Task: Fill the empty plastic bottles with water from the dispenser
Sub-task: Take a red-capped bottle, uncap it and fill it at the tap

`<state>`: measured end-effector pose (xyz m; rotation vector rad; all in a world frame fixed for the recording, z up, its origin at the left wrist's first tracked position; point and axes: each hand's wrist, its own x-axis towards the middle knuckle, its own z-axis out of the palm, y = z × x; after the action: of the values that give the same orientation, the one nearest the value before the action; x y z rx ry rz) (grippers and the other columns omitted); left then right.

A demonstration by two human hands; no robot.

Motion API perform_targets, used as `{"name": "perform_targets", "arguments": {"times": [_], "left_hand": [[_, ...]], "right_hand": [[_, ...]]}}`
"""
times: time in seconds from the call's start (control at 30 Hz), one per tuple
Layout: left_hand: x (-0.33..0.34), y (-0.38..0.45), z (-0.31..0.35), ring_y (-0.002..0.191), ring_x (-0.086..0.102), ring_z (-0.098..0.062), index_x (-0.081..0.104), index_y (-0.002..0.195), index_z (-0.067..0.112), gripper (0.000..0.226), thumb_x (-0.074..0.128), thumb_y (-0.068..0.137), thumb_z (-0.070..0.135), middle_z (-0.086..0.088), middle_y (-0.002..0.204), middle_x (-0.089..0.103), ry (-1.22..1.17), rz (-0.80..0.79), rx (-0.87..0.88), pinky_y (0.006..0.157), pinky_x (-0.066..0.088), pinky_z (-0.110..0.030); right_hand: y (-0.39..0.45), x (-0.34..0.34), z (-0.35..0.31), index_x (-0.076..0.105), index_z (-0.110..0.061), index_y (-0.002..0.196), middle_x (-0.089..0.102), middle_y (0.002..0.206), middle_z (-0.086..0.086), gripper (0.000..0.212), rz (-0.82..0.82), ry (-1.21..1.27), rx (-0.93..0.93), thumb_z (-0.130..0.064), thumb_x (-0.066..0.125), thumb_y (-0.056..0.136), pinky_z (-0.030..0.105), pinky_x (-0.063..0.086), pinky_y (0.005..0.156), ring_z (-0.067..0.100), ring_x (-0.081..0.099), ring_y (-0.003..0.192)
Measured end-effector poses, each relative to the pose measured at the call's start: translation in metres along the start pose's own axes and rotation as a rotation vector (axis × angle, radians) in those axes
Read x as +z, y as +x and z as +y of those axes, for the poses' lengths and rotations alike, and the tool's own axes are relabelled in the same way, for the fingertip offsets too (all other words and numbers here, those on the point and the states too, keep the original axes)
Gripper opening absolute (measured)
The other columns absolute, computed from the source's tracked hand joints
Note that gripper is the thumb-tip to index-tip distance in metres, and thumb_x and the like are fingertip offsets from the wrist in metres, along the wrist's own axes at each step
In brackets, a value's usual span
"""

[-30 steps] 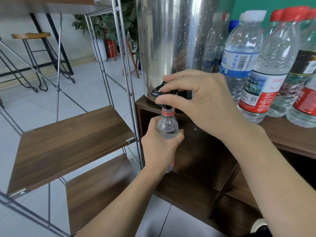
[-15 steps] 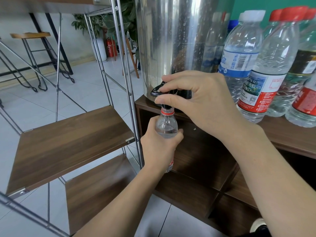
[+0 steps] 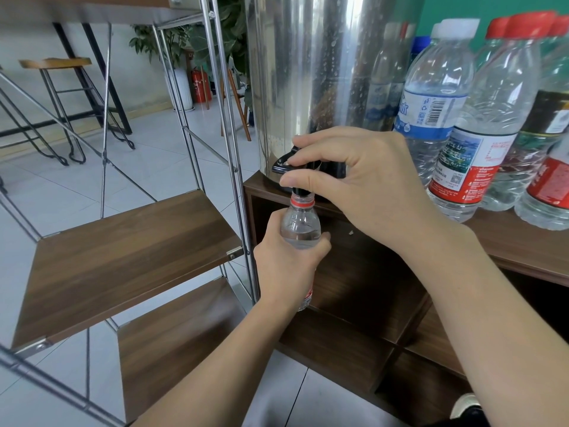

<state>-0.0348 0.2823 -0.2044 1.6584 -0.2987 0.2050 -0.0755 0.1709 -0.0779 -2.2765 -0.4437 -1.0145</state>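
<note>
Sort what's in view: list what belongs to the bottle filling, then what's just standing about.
In the job:
small bottle, gripped by the left hand
black tap, pinched by the right hand
steel dispenser
capped bottles on the cabinet

Standing about:
wooden shelf rack
stool
fire extinguisher
potted plant

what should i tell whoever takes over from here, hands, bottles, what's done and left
Left hand grips the small bottle upright, its open mouth right under the spout.
Right hand pinches the black tap lever of the steel dispenser with thumb and fingers.
Water level in the bottle is up at the shoulder, just above the left hand, so it is nearly full.
Capped bottles stand on the wooden counter to the right of the dispenser; how many are filled is hard to tell.
Left to do: release the tap, take the bottle away, then fill any remaining empties.
</note>
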Motion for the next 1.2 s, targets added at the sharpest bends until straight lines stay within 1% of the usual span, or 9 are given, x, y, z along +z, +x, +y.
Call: {"name": "perform_targets", "arguments": {"times": [0.5, 0.77, 1.2], "left_hand": [[-0.0005, -0.0002, -0.0008, 0.095, 0.070, 0.001, 0.062, 0.117, 0.031, 0.049, 0.090, 0.077, 0.028, 0.013, 0.102, 0.073, 0.000, 0.000, 0.012, 0.088, 0.058, -0.026], [0.0004, 0.0009, -0.0007, 0.092, 0.070, 0.001, 0.062, 0.114, 0.031, 0.047, 0.090, 0.076, 0.027, 0.013, 0.100, 0.073, 0.001, 0.008, 0.006, 0.087, 0.059, -0.029], [-0.0003, 0.0005, -0.0007, 0.095, 0.070, 0.001, 0.061, 0.117, 0.030, 0.049, 0.090, 0.077, 0.027, 0.012, 0.103, 0.073, 0.005, -0.001, 0.016, 0.088, 0.059, -0.026]], "right_hand": [[0.0004, -0.0004, -0.0010, 0.082, -0.019, 0.099, 0.076, 0.107, -0.001, 0.023, 0.009, -0.024, -0.023, -0.037, 0.077, 0.086, 0.002, 0.043, 0.089, -0.009, 0.055, 0.112], [0.0011, -0.0007, -0.0010, 0.082, -0.019, 0.099, 0.077, 0.107, 0.000, 0.023, 0.015, -0.037, -0.032, -0.037, 0.078, 0.085, 0.011, 0.046, 0.097, -0.003, 0.060, 0.113], [0.0013, -0.0011, -0.0016, 0.082, -0.019, 0.099, 0.076, 0.108, -0.002, 0.023, 0.010, -0.035, -0.027, -0.038, 0.078, 0.085, 0.011, 0.046, 0.097, -0.004, 0.059, 0.112]]}}
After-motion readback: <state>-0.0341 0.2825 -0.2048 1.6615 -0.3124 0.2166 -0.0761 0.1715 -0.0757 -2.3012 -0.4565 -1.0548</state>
